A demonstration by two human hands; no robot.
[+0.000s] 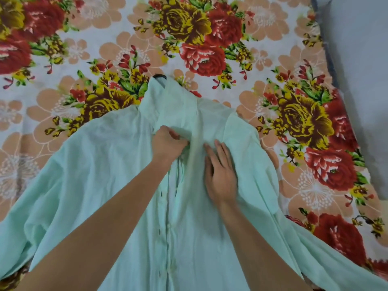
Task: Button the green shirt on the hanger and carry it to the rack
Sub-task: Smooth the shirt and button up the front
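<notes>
**Pinching the shirt front just below the collar**

Spread front-up on the flowered bed sheet, the green shirt covers the near half of the bed. Its long axis runs from the near edge toward the far edge, and the collar end points away from the person. The black hook of the hanger sticks out past the collar, lying on the sheet. One sleeve fans out toward the near left and the other toward the near right, where the cloth comes close to the bed's right edge.

That right edge slants down the right side of the view, with a grey surface beyond it. Wide stretches of sheet show past the collar and on both sides of it.

The left hand is curled, its thumb and fingers pinching a fold of cloth at the front opening just below the collar. The right hand lies flat on the front panel just beside the opening, fingers straight and pointing toward the collar, grasping nothing. The two hands are near each other but apart. A narrow gap in the front opening shows just below the left hand.
</notes>
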